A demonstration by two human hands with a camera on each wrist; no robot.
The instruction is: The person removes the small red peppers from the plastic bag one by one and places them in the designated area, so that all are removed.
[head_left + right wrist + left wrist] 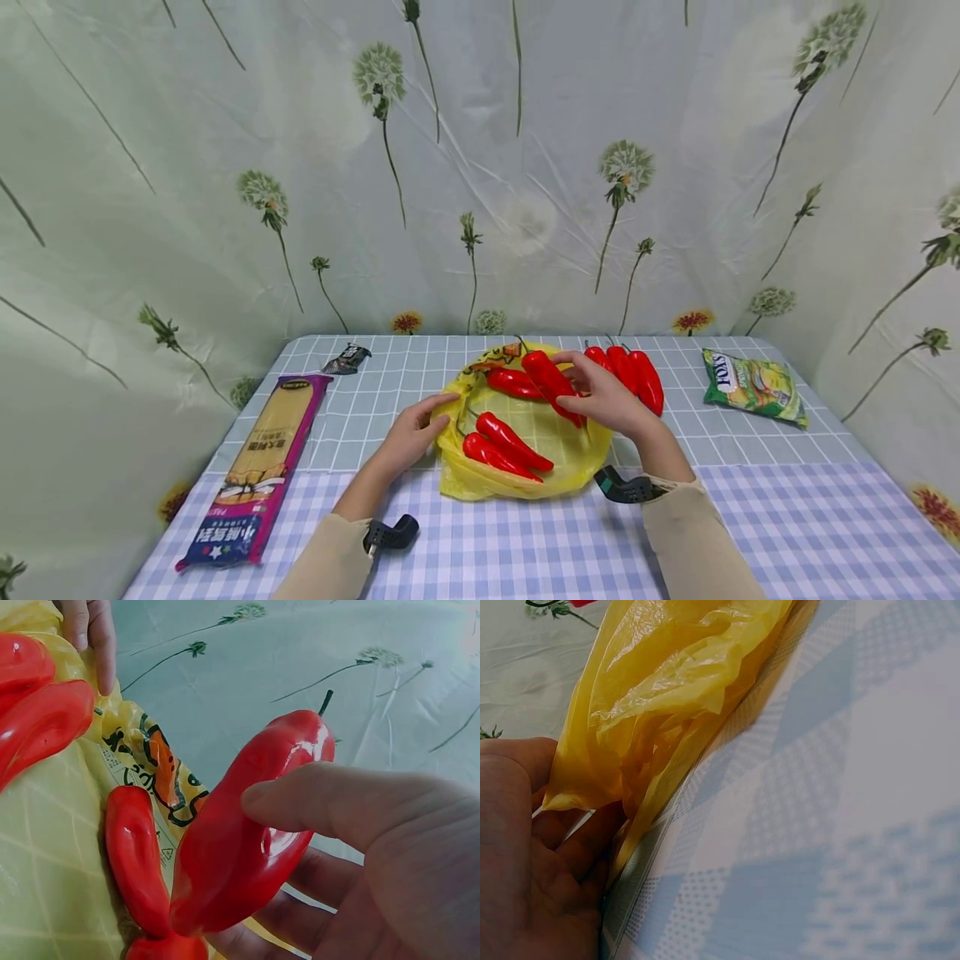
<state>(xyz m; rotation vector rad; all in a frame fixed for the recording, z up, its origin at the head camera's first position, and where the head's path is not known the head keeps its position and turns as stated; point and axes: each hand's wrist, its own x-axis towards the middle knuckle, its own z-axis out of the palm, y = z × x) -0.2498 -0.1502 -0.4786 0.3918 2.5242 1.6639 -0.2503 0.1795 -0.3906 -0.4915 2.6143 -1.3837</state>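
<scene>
My right hand [603, 396] grips a red chili pepper [549, 379] above the right part of an opened yellow plastic bag [450, 462]. In the right wrist view the thumb lies across this pepper [247, 832], with the other fingers behind it. My left hand [408, 437] holds the bag's left rim; in the left wrist view the yellow film [592, 765] passes between thumb and fingers. Inside the bag lie two peppers at the front, one of them a red pepper [513, 442], and another red pepper [513, 383] at the back, partly behind the held one.
Right of the bag, several red peppers [648, 383] lie side by side. A green Fox's candy bag [753, 387] is farther right. On the left are a long pasta packet [258, 467] and a small black wrapper [347, 359]. A curtain [480, 167] hangs behind the table.
</scene>
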